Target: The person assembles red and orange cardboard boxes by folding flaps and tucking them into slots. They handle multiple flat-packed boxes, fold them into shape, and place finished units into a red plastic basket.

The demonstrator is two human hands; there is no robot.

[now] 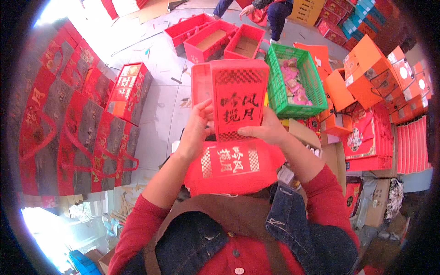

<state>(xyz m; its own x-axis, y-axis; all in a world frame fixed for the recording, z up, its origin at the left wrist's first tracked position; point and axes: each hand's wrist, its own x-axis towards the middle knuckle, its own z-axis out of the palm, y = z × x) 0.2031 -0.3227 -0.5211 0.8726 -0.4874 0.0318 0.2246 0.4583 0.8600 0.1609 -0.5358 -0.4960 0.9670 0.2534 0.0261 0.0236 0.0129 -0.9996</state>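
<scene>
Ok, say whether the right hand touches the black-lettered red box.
Touching: in the head view, the right hand lays its thumb across the black-lettered red box near its lower right corner.

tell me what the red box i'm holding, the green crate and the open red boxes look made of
Red box: probably coated paperboard, smooth; the flat printed face suggests it, though plastic is possible.
Green crate: most likely rigid plastic, fairly shiny; even colour and openwork walls.
Open red boxes: likely cardboard, judging by matte brown inside bottoms; the red covering could be paper or fabric.
</scene>
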